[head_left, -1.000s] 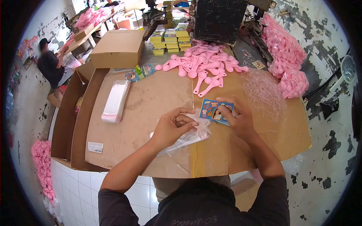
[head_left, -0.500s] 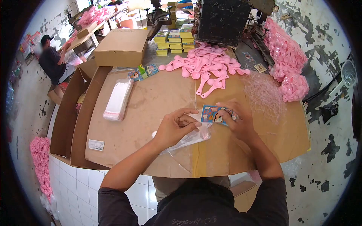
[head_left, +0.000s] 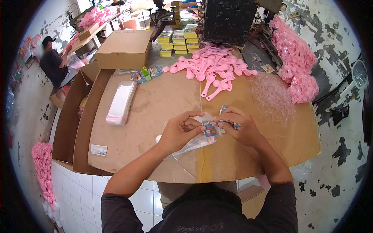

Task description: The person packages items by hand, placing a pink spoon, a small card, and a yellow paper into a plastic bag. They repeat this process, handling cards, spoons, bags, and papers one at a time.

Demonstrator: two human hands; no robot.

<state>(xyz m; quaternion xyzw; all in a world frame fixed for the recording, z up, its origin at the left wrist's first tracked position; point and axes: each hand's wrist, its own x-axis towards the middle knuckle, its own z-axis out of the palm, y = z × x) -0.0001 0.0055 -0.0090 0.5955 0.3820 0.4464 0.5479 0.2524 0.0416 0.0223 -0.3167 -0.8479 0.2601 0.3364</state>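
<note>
My left hand (head_left: 182,130) is closed, thumb and fingertips pinching a clear plastic bag (head_left: 194,145) that trails over the cardboard toward me. In my right hand (head_left: 241,127) is a small blue printed card (head_left: 210,129), gripped by the thumb and fingers. The card's left part overlaps the clear film right at my left fingertips. Part of the card is hidden behind my right fingers. Farther left lies a stack of clear plastic bags (head_left: 121,103). Beyond my hands spreads a heap of pink plastic spoons (head_left: 210,66).
Tangled clear strands (head_left: 274,97) lie at the right. Stacks of cards (head_left: 178,40) and a closed cardboard box (head_left: 123,46) stand at the back. More printed cards (head_left: 153,73) lie near the box. Pink bundles (head_left: 295,54) hang beyond the right edge. A person (head_left: 54,64) sits far left.
My right hand has brought the card left and slightly down, turning it, so it now meets the bag at my left fingertips. My left hand stays in place.
</note>
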